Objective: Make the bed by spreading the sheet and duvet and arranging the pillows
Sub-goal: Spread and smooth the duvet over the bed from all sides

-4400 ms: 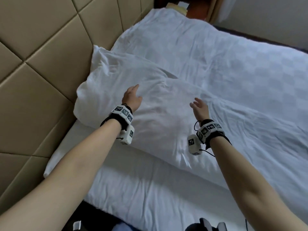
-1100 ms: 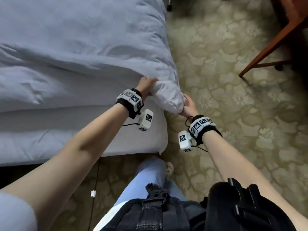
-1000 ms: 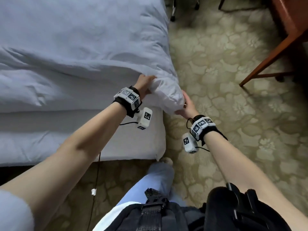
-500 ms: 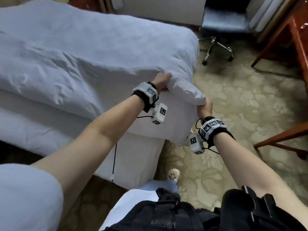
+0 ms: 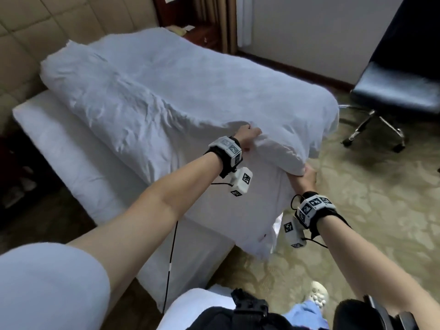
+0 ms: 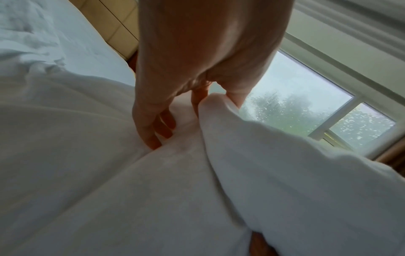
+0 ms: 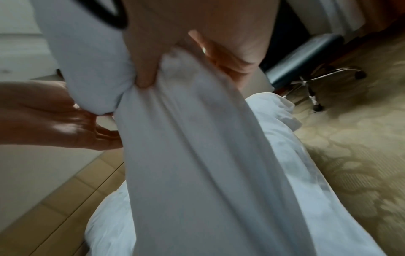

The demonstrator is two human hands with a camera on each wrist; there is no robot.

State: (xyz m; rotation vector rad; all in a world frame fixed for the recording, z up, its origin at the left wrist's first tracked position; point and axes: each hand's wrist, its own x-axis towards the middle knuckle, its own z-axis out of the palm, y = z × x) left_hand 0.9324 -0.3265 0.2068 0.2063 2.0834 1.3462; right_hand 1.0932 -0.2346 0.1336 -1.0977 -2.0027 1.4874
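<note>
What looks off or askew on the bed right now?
The duvet lies bunched in a rumpled ridge along the bed instead of spread flat, leaving the sheet on the near side bare. The left hand and right hand grip its corner at the foot. Nothing looks spilled or torn.

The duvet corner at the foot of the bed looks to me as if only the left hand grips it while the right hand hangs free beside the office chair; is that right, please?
Not quite: the right hand is not free. It grips the duvet corner from below, as the right wrist view shows, thumb and fingers pinching the fabric. The left hand grips it too, and the office chair stands apart.
</note>
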